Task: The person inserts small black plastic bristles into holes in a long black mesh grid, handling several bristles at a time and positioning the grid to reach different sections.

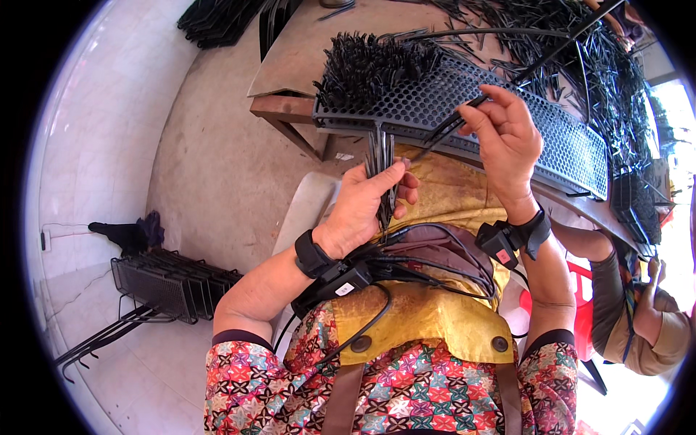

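My left hand (355, 206) is closed around an upright bundle of thin black strips (380, 154), whose tips fan out above the thumb. To its right, my right hand (511, 138) pinches a few black strips (444, 129) between thumb and fingertips, and their lower ends slant down toward the left hand. Just beyond both hands is a long black perforated rack (569, 148) with rows of round holes. Many black strips (373, 71) stand packed in its left part; the right part shows bare holes. A yellow apron (424, 319) covers my lap.
The rack rests on a wooden table (283, 109), with loose black strips (540, 36) heaped behind it. Black mesh racks (163, 286) stand on the floor at left. A co-worker (652, 319) sits at the right near a red chair (584, 319).
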`<act>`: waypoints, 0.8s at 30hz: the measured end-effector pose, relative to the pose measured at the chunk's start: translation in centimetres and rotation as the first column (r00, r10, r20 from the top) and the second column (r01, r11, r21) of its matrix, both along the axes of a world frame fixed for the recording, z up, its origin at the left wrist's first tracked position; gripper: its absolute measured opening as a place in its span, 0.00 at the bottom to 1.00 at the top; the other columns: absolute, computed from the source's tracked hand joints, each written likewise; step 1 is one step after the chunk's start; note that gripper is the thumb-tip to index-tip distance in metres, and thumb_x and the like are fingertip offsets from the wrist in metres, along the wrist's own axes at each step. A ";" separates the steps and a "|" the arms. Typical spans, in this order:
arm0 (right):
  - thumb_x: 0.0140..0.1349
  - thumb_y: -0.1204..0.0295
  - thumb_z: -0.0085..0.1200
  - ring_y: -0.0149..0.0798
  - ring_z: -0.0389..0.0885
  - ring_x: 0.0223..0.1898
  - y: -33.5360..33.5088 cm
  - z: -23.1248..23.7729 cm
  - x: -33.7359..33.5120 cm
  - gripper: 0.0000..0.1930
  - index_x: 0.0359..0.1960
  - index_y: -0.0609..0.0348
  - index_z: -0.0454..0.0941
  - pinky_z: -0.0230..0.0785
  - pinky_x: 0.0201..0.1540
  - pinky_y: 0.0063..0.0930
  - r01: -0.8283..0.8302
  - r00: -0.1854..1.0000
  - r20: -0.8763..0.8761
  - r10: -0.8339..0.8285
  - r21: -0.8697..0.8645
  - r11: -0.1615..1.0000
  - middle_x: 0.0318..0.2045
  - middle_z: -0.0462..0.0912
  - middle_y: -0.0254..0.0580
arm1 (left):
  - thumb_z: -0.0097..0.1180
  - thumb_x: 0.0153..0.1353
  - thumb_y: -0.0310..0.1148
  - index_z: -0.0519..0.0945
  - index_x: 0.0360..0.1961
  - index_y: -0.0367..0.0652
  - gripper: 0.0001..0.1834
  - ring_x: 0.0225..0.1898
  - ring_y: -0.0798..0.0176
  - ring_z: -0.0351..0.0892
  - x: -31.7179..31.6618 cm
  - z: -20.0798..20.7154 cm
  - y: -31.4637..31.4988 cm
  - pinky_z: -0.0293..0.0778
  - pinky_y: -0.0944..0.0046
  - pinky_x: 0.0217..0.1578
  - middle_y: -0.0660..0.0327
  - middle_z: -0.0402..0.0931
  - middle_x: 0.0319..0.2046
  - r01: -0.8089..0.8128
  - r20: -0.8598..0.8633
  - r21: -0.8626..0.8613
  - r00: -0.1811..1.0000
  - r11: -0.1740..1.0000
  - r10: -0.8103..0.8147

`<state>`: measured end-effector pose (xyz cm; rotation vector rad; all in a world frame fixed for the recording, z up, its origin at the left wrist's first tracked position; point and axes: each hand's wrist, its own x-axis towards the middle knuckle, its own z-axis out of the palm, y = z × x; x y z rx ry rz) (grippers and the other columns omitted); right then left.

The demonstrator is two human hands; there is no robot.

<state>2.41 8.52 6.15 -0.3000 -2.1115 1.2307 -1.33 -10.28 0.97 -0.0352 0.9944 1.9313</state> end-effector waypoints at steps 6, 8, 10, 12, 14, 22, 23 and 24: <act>0.39 0.81 0.55 0.49 0.79 0.33 -0.4 -0.4 2.0 0.17 0.35 0.71 0.73 0.75 0.28 0.33 -0.181 0.832 -0.174 0.528 0.813 0.553 0.36 0.78 0.54 | 0.54 0.60 0.33 0.74 0.37 0.39 0.09 0.31 0.65 0.78 0.2 2.9 0.3 0.74 0.69 0.28 0.57 0.77 0.32 -0.033 0.145 0.030 0.989 0.999 0.028; 0.37 0.75 0.55 0.50 0.76 0.32 -2.7 -0.1 3.7 0.20 0.36 0.72 0.72 0.73 0.36 0.42 -0.297 0.794 -0.027 0.607 0.855 0.426 0.36 0.77 0.58 | 0.55 0.59 0.32 0.75 0.37 0.38 0.09 0.32 0.65 0.78 0.2 2.8 0.4 0.75 0.68 0.30 0.58 0.78 0.32 -0.071 0.150 0.086 0.987 0.994 0.058; 0.36 0.71 0.53 0.51 0.74 0.35 -3.6 -1.0 4.7 0.20 0.34 0.71 0.73 0.72 0.40 0.44 -0.336 0.778 0.017 0.628 0.856 0.393 0.36 0.76 0.58 | 0.55 0.58 0.27 0.75 0.36 0.36 0.07 0.32 0.64 0.78 0.1 2.3 0.0 0.76 0.67 0.34 0.58 0.78 0.32 -0.049 0.099 0.095 0.994 0.994 0.040; 0.35 0.70 0.52 0.52 0.73 0.36 -3.8 -1.3 5.0 0.21 0.34 0.70 0.73 0.71 0.42 0.46 -0.393 0.746 0.049 0.664 0.837 0.380 0.35 0.76 0.57 | 0.55 0.57 0.25 0.75 0.36 0.35 0.06 0.32 0.64 0.78 0.2 2.3 -0.2 0.77 0.67 0.34 0.57 0.78 0.32 -0.027 0.056 0.088 0.998 0.996 0.022; 0.33 0.70 0.52 0.53 0.73 0.38 -3.8 -1.3 5.2 0.21 0.33 0.70 0.73 0.70 0.44 0.48 -0.445 0.731 0.093 0.676 0.816 0.369 0.34 0.76 0.56 | 0.54 0.56 0.21 0.74 0.36 0.35 0.07 0.32 0.63 0.79 0.2 2.4 -0.2 0.77 0.67 0.34 0.55 0.78 0.32 -0.020 0.032 0.092 0.999 0.996 0.018; 0.53 0.79 0.57 0.28 0.76 0.21 -4.1 0.1 4.9 0.09 0.36 0.66 0.73 0.71 0.26 0.20 -0.210 0.974 0.069 0.215 -0.072 0.975 0.24 0.79 0.39 | 0.56 0.54 0.20 0.71 0.37 0.35 0.10 0.30 0.60 0.80 0.4 1.9 -0.2 0.78 0.64 0.31 0.53 0.78 0.30 -0.004 -0.029 -0.007 1.000 1.000 0.004; 0.54 0.78 0.58 0.26 0.75 0.20 -4.1 0.1 4.2 0.10 0.36 0.66 0.73 0.70 0.24 0.18 -0.109 0.985 0.087 0.150 -0.363 0.926 0.23 0.79 0.38 | 0.56 0.53 0.19 0.70 0.37 0.35 0.11 0.29 0.60 0.80 0.4 2.0 -0.1 0.78 0.64 0.31 0.52 0.77 0.30 0.024 -0.022 0.002 0.999 1.000 -0.024; 0.54 0.78 0.57 0.25 0.75 0.20 -3.7 0.0 3.7 0.09 0.36 0.67 0.73 0.69 0.23 0.17 -0.140 0.971 0.121 0.209 -0.423 0.895 0.23 0.79 0.37 | 0.57 0.53 0.19 0.70 0.37 0.35 0.11 0.30 0.59 0.80 0.6 2.1 0.0 0.78 0.64 0.30 0.52 0.78 0.30 0.041 -0.035 -0.006 0.999 0.999 -0.041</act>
